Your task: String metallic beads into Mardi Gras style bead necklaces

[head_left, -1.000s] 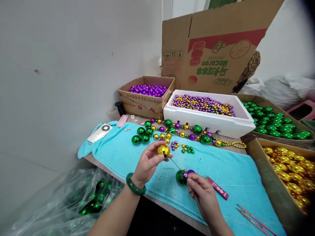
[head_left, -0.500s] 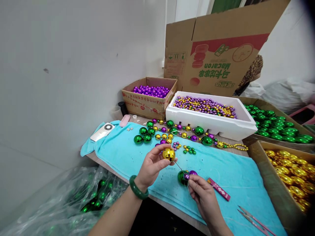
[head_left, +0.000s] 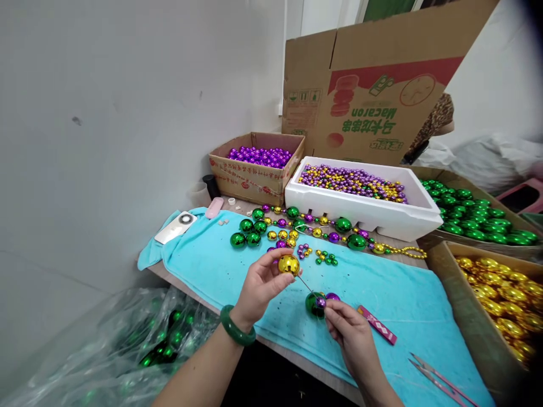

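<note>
My left hand (head_left: 263, 287), with a green bangle (head_left: 236, 327) at the wrist, is closed around a large shiny gold bead (head_left: 288, 265). A thin needle (head_left: 306, 285) slants from near the gold bead's lower right side down to a small purple bead (head_left: 320, 303). My right hand (head_left: 350, 333) pinches that purple bead between thumb and fingertips. Behind it on the turquoise towel (head_left: 280, 316) is a big green bead (head_left: 313, 304), with another purple bead (head_left: 333, 297) beside it. Whether the needle tip is inside the gold bead, I cannot tell.
Loose green beads (head_left: 246, 233) and a strung bead garland (head_left: 343, 225) lie farther back. Scissors (head_left: 436, 379) and a pink slim box (head_left: 377, 325) are at right. A white foam box (head_left: 360, 206) and a carton of gold beads (head_left: 441, 299) border the towel.
The gold bead has turned slightly and shifted a little left with my left hand. My right hand keeps its pinch on the small purple bead, nearly still.
</note>
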The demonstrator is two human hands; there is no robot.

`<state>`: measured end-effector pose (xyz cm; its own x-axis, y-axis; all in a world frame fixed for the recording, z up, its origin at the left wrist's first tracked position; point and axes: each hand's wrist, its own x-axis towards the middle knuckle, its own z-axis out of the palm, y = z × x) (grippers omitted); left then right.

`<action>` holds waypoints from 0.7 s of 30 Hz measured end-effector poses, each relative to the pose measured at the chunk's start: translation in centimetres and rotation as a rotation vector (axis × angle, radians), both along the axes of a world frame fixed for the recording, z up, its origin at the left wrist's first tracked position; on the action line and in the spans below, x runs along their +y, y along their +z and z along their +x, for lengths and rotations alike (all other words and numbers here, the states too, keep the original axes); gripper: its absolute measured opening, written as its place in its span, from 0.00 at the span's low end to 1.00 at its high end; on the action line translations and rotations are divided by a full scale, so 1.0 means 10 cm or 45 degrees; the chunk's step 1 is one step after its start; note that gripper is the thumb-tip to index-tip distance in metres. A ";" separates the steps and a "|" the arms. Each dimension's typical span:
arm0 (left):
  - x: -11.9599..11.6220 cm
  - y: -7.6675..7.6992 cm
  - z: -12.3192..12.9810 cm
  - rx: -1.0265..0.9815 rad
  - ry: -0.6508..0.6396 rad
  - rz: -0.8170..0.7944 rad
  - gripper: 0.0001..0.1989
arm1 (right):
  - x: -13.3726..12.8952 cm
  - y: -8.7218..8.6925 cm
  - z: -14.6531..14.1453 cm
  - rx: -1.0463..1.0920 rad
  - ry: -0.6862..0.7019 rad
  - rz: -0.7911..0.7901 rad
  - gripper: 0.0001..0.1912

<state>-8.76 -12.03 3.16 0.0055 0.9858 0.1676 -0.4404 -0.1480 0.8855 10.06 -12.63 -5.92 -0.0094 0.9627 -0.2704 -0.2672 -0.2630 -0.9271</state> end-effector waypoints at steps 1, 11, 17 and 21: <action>0.00 0.00 -0.01 -0.006 -0.005 -0.018 0.19 | 0.00 -0.01 0.01 -0.012 -0.001 0.011 0.17; -0.08 -0.21 0.23 0.123 -0.142 -0.165 0.21 | -0.03 0.08 -0.06 0.015 0.079 0.120 0.15; 0.00 -0.28 0.20 0.307 -0.184 -0.208 0.29 | 0.05 0.19 -0.05 0.057 0.010 0.050 0.17; 0.21 -0.39 0.08 0.624 -0.223 -0.119 0.22 | 0.09 0.25 0.00 0.066 -0.040 0.030 0.18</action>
